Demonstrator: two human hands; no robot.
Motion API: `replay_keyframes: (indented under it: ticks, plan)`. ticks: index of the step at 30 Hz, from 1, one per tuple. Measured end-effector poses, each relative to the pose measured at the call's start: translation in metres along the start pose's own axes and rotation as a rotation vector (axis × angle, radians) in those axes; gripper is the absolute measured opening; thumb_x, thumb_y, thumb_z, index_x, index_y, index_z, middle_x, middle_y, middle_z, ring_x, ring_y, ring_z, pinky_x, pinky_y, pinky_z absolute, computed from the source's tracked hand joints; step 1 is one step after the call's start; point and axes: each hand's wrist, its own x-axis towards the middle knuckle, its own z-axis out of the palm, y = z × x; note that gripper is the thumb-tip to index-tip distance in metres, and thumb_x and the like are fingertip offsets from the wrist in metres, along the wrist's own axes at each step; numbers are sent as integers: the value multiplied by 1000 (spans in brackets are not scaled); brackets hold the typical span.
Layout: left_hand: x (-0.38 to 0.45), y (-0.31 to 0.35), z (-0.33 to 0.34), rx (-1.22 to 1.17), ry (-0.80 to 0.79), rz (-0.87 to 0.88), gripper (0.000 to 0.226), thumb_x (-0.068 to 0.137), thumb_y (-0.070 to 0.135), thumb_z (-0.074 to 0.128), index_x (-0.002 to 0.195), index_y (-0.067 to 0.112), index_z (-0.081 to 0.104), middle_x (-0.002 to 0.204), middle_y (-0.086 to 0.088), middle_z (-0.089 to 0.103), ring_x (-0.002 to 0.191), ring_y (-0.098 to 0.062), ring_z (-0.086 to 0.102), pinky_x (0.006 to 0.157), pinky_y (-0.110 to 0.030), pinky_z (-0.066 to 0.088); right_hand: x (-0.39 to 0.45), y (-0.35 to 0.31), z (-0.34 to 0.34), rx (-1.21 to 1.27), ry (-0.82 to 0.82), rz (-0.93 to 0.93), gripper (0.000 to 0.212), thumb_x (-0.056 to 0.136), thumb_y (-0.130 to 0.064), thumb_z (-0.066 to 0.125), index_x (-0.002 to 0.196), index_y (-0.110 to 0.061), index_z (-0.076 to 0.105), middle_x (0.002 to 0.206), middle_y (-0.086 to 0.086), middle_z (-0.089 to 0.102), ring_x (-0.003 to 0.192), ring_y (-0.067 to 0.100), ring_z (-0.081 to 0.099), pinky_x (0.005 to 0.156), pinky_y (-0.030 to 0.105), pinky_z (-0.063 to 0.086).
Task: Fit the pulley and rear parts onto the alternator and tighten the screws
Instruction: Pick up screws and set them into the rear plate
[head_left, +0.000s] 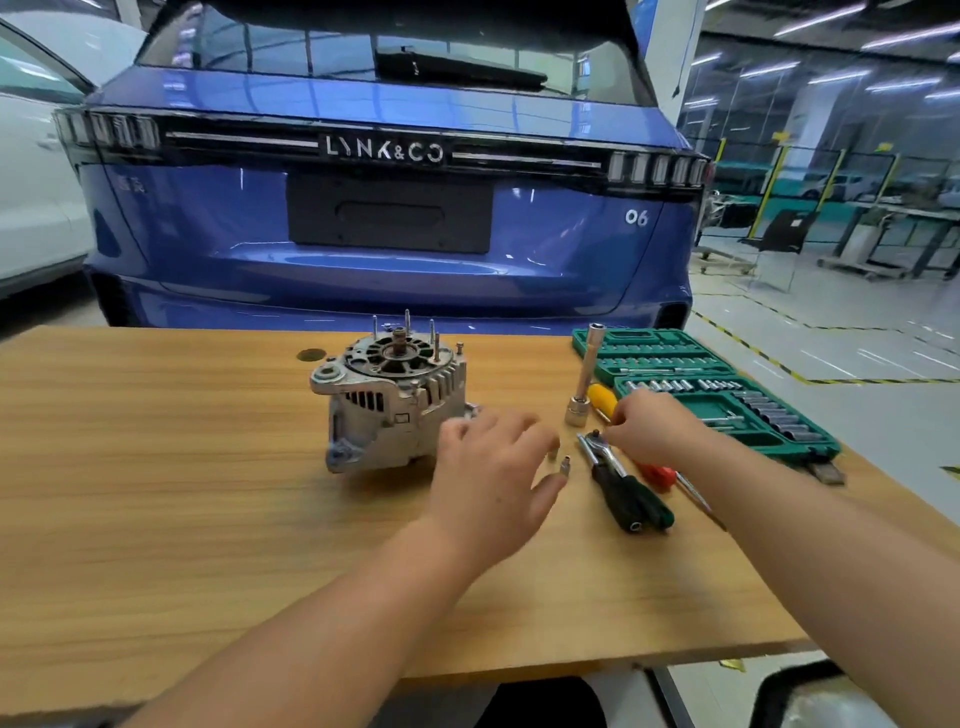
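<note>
Head view: alternator (392, 400) stands on the wooden table (156, 493) at about 11 o'clock from the hands, shaft end up, with several studs rising from its upper face. Just at 3 o'clock of it the left hand (491, 473) hovers palm down, fingers spread and relaxed, gripping nothing; its edges are blurred. Two small screws (563, 465) lie on the table just beside its fingertips.

Farther toward 3 o'clock the right hand (652, 423) reaches over the tools with fingers curled down; whether it pinches anything I cannot tell, since the fingertips are hidden. Beneath it lie a ratchet wrench (626, 488) with a dark green handle, a red-handled screwdriver (660, 475) and a yellow-handled screwdriver (602, 397). A long socket extension (584, 382) stands upright at 12 o'clock of the wrench. An open green socket case (717, 384) sits at 2 o'clock, near the table's right edge. Behind the table, at 12 o'clock, is the rear of a blue car (384, 208).
</note>
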Motion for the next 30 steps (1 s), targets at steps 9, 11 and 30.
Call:
replay_keyframes:
  ticks: [9, 11, 30]
  plan:
    - [9, -11, 84, -241, -366, -700, 25, 95, 41, 59, 118, 31, 59, 89, 17, 57, 87, -11, 56, 76, -32, 47, -4, 2, 19, -144, -90, -46, 20, 90, -37, 61, 88, -17, 64, 80, 3, 63, 71, 19, 62, 58, 32, 54]
    - [16, -11, 92, -253, -377, -716, 25, 95, 47, 57, 115, 32, 59, 84, 18, 55, 84, -11, 56, 73, -31, 46, -5, 1, 21, -149, -94, -58, 23, 89, -40, 63, 82, -18, 61, 77, 2, 62, 68, 17, 60, 54, 30, 48]
    - [36, -15, 116, -78, -541, -593, 29, 102, 45, 43, 125, 38, 57, 129, 8, 55, 124, -19, 48, 96, -40, 38, -30, -7, 33, -236, -100, -165, 20, 92, -28, 53, 111, -24, 47, 91, -3, 51, 83, 22, 51, 62, 35, 44]
